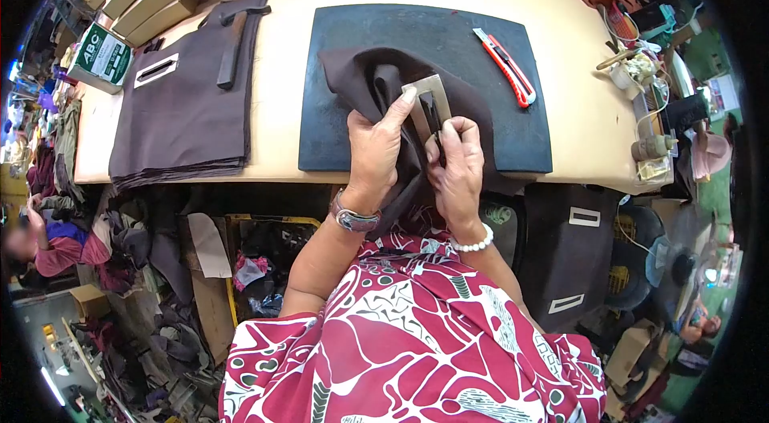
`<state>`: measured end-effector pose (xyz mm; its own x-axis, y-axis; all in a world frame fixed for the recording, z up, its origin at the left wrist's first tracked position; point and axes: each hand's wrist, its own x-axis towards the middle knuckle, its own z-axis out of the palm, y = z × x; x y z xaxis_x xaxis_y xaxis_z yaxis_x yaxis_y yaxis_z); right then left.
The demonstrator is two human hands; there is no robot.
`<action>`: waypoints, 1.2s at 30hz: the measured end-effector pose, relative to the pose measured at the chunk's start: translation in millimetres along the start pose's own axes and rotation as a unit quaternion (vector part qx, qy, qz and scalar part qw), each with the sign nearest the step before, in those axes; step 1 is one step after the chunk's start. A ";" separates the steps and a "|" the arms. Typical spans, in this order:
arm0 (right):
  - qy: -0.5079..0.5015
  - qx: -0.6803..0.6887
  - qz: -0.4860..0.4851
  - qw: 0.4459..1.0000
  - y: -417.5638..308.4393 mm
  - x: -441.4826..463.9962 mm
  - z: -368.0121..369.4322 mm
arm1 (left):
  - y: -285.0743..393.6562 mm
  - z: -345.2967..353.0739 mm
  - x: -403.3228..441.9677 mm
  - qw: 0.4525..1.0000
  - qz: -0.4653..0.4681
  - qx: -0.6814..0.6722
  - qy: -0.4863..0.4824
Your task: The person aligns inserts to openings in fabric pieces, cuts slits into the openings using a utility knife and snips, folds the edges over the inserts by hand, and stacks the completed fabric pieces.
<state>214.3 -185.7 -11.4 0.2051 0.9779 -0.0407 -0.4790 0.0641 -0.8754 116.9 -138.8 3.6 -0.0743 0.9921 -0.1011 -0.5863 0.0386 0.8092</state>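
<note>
While the brown fabric [352, 72] sits bunched up over the black mat [400, 29], a pale frame [424, 88] lies tilted on it, with a dark strip [429, 109] running down the slot in the middle. The left hand [375, 152] has its thumb pressed on the frame's upper left edge, so frame and cloth are gripped together, though the other fingertips are hidden under the cloth. The right hand [458, 163] is pinched narrow on the fabric at the frame's lower end; can't tell if it's got the frame's edge too. There's a watch [354, 219] on the left wrist and a white bead bracelet [474, 242] on the right one, btw

Over on the right part of the mat there's a red and white cutter [506, 66], lying at a slant, apart from the cloth. Left of the mat, on the cream table [280, 86], is a neat stack of brown pieces [180, 130] with what looks like a hammer [231, 54] on top, plus another pale slotted frame [141, 74] near its upper left corner. Just beside that stack stands a green and white box [102, 57] marked ABC
</note>
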 end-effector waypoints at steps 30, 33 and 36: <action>-0.047 -0.290 -0.032 0.955 -52.4 66.4 -10.8 | 29.2 -9.5 16.9 0.992 -0.042 0.033 -0.113; -0.137 -0.376 0.063 0.914 -56.4 47.6 -36.3 | 31.0 -8.6 27.2 0.997 -0.006 0.013 -0.076; -0.119 -0.361 0.074 0.922 -61.9 41.6 -54.2 | 35.1 -5.8 33.4 0.998 -0.004 0.017 -0.056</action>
<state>298.8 -159.8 15.0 -0.0514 0.9866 -0.1547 0.2247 -0.1395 -0.9644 89.2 -105.0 25.3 0.0228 0.9988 -0.0445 -0.5592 0.0496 0.8275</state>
